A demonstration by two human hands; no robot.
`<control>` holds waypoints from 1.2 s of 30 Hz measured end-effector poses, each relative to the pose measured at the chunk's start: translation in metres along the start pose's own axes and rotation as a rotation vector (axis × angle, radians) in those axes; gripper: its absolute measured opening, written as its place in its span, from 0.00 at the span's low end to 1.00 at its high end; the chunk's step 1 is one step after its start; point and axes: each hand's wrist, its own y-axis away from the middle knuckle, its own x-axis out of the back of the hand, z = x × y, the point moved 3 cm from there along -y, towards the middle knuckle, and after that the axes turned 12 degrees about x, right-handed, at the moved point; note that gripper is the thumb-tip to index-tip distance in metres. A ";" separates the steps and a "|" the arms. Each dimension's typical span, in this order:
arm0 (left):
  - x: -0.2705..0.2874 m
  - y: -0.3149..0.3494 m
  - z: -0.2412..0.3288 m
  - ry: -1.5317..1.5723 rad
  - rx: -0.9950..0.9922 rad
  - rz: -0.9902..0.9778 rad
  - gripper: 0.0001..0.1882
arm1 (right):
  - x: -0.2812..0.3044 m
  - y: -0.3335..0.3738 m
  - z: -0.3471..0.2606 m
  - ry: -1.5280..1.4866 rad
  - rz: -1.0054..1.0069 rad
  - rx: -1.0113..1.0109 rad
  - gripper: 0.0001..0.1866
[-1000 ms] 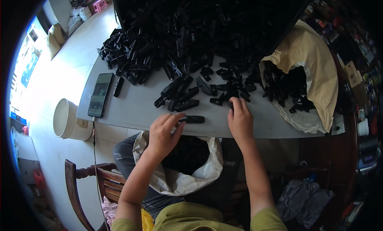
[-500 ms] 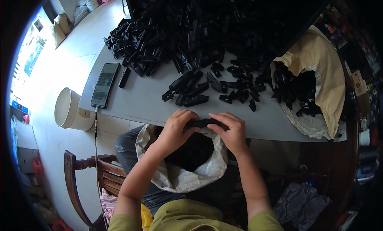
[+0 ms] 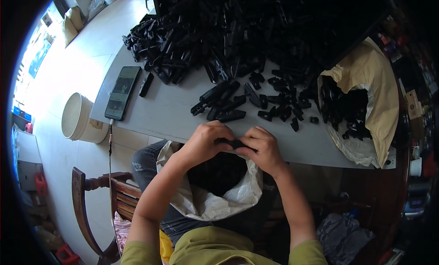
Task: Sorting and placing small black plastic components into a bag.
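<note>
My left hand (image 3: pixel 206 140) and my right hand (image 3: pixel 262 148) are both closed on one black plastic part (image 3: pixel 234 143), gripping it from either end with thumbs and fingers. Its middle shows between them; the ends are hidden in my fingers. They hold it at the table's near edge, above a white woven sack (image 3: pixel 224 208) lying open on my lap, whose inside is dark. Just beyond my hands, several long black plastic parts (image 3: pixel 219 100) lie in a small group. Shorter black pieces (image 3: pixel 286 98) are scattered to their right.
A large heap of black parts (image 3: pixel 183 45) covers the far side of the grey table (image 3: pixel 155 114). At right a tan sack (image 3: pixel 375 82) lies open with black pieces inside. A phone (image 3: pixel 122 93) with a cable is at left, near a white bucket (image 3: pixel 80 118) and a wooden chair (image 3: pixel 84 210).
My hands have drawn closer together around the black part, leaving less of it showing. A small black piece now lies on the table beside the tan sack. The whole view has shifted slightly.
</note>
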 end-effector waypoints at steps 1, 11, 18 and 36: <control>0.003 0.001 -0.004 -0.034 0.009 0.013 0.13 | -0.007 -0.007 -0.002 0.022 0.006 0.025 0.16; 0.131 0.096 -0.039 -0.651 0.311 0.886 0.19 | 0.013 0.004 -0.009 0.067 0.061 -0.023 0.15; 0.171 0.073 -0.077 -0.751 0.614 0.877 0.19 | 0.014 -0.003 0.026 0.522 0.092 -0.068 0.15; -0.017 -0.003 0.006 -0.629 -0.075 0.337 0.11 | 0.018 0.014 0.012 0.317 0.262 -0.069 0.14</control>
